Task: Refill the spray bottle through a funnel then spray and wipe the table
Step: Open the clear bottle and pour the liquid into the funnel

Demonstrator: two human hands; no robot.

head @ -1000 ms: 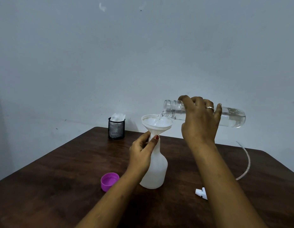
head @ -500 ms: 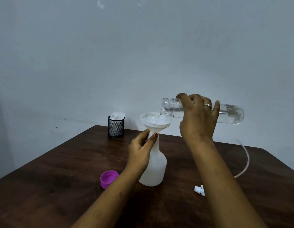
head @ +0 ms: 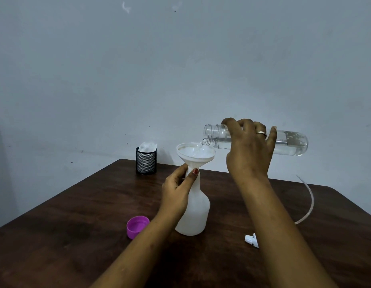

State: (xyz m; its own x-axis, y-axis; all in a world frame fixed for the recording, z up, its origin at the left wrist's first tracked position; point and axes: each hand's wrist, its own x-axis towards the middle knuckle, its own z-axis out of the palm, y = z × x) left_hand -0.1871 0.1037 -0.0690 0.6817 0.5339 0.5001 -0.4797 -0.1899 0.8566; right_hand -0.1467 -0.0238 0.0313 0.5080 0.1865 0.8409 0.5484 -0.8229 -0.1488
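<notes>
Nothing has shifted: right grip (head: 250,150) clasps pouring bottle (head: 292,142), left grip (head: 178,190) pinches funnel (head: 188,161).

A dark wooden worktop (head: 66,235) carries a white spray bottle (head: 196,215) mid-table, a purple cap (head: 136,226) just left of it, a black mesh cup (head: 146,161) at the back, and a sprayer head (head: 251,240) with its tube (head: 310,202) to the right.
</notes>
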